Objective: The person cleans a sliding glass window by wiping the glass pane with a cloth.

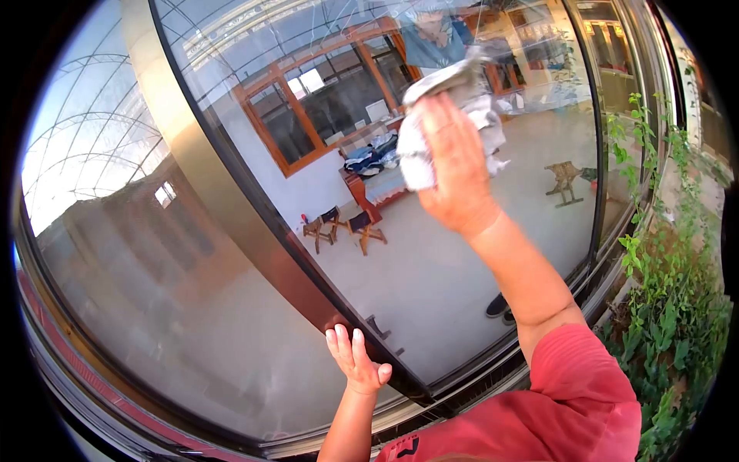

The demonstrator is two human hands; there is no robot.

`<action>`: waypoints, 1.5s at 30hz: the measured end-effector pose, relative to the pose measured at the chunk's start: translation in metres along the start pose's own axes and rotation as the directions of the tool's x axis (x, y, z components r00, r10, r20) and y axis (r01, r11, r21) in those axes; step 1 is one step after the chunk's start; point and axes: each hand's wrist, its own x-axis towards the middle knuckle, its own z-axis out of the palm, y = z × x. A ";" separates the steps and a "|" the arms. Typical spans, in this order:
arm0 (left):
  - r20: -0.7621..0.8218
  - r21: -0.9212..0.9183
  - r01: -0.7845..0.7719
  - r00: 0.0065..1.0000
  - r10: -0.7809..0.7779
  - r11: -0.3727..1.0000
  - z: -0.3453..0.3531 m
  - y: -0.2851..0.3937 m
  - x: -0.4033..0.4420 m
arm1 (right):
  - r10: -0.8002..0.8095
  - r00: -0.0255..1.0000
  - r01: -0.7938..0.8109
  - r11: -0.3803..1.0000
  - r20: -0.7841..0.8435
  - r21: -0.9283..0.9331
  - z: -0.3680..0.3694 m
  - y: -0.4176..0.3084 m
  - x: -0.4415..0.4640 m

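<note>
My right hand (456,169) holds a crumpled white cloth (416,158) against the upper part of a large glass pane (454,262). The fingers lie along the cloth and point upward, and part of the cloth bunches out past them. Lower down, my left hand (359,362) rests at the metal door frame (269,262) between two panes. Its fingers are stretched out, the thumb stands apart, and it holds nothing.
Through the glass show folding stools (362,227), an orange-framed window (296,108), a heap of clothes (373,158) and a dark shoe (497,306). Green climbing plants (662,339) grow along the right side. The left pane (177,292) reflects an arched roof frame.
</note>
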 end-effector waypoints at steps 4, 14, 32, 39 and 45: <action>0.019 -0.015 0.012 1.000 -0.011 1.000 -0.001 -0.001 -0.004 | -0.511 0.791 0.368 0.836 0.335 0.407 0.010 -0.062 -0.055; 0.013 -0.002 0.000 1.000 0.000 1.000 -0.002 0.002 0.000 | 0.071 0.962 -0.132 0.967 -0.265 -0.218 0.006 0.150 0.144; 0.055 0.076 0.016 0.998 -0.020 0.997 -0.003 0.006 -0.001 | 0.425 0.845 -0.510 0.823 -0.325 -0.249 -0.037 0.266 0.140; 0.044 0.017 0.033 0.998 -0.033 0.999 -0.001 0.005 0.001 | 0.492 0.799 -0.581 0.780 -0.346 -0.233 -0.044 0.270 0.082; -0.067 -0.033 0.031 0.997 -0.033 0.999 0.004 0.001 -0.009 | -0.215 0.971 0.207 0.975 -0.109 -0.077 0.031 0.081 0.144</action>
